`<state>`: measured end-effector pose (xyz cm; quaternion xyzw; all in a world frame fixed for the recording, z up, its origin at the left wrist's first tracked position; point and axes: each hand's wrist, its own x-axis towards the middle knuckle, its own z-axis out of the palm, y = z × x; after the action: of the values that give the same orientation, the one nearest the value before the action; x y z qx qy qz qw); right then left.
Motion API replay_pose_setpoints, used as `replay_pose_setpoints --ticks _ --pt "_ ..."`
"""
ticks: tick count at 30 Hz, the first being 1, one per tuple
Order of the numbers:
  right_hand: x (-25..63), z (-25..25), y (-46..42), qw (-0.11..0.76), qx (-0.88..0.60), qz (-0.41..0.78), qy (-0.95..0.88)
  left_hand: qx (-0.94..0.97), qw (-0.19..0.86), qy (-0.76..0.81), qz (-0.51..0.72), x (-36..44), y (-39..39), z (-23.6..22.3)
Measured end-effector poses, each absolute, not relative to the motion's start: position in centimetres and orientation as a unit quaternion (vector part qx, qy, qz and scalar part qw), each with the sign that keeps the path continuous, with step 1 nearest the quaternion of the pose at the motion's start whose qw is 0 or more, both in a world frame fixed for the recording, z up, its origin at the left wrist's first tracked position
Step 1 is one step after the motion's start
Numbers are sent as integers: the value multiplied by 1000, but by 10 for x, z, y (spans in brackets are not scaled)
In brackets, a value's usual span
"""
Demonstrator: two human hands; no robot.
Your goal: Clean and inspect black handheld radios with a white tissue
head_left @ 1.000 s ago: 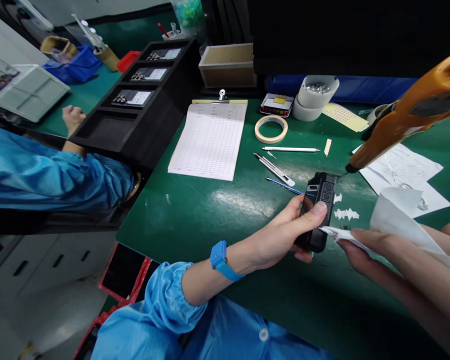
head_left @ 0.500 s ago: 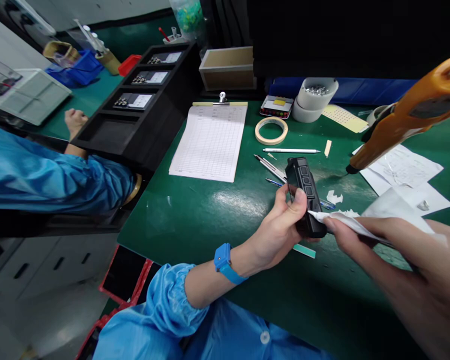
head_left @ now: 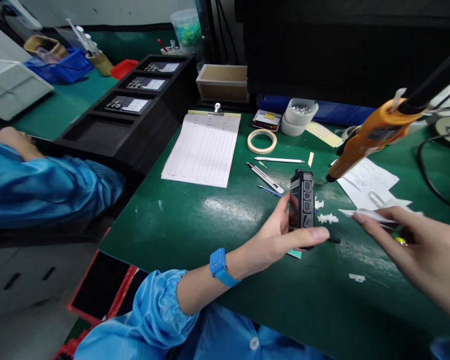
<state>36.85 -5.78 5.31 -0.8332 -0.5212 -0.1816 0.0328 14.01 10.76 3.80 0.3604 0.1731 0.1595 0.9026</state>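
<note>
— Holding anything on our left?
— Yes: our left hand [head_left: 281, 237] has its fingers [head_left: 311, 233] closed round a black device [head_left: 302, 200], upright above the green desk [head_left: 217, 220], just in front of the pens [head_left: 272, 180].
— And to the right?
— Our right hand [head_left: 416, 250] pinches a white sheet [head_left: 363, 215] between its fingertips, apart from the device. An orange driver [head_left: 371, 135] hangs above.

Glossy green workbench [head_left: 217, 220], dark backdrop
</note>
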Motion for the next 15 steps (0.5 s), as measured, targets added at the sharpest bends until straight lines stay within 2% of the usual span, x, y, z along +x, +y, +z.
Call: replay_pose_setpoints --ticks 4,7,11,13,15 --pt "384 26 -57 135 -812 -185 -537 411 890 154 119 141 107 42" --pt "405 14 -63 141 -795 -148 -571 438 881 147 98 140 106 42" --pt "416 16 -67 161 -764 -219 -585 444 883 128 87 139 104 39" --pt "405 23 -63 221 -763 -238 -558 439 887 112 89 140 103 36" --pt "384 30 -54 322 -772 -208 -506 441 887 99 97 140 102 33"
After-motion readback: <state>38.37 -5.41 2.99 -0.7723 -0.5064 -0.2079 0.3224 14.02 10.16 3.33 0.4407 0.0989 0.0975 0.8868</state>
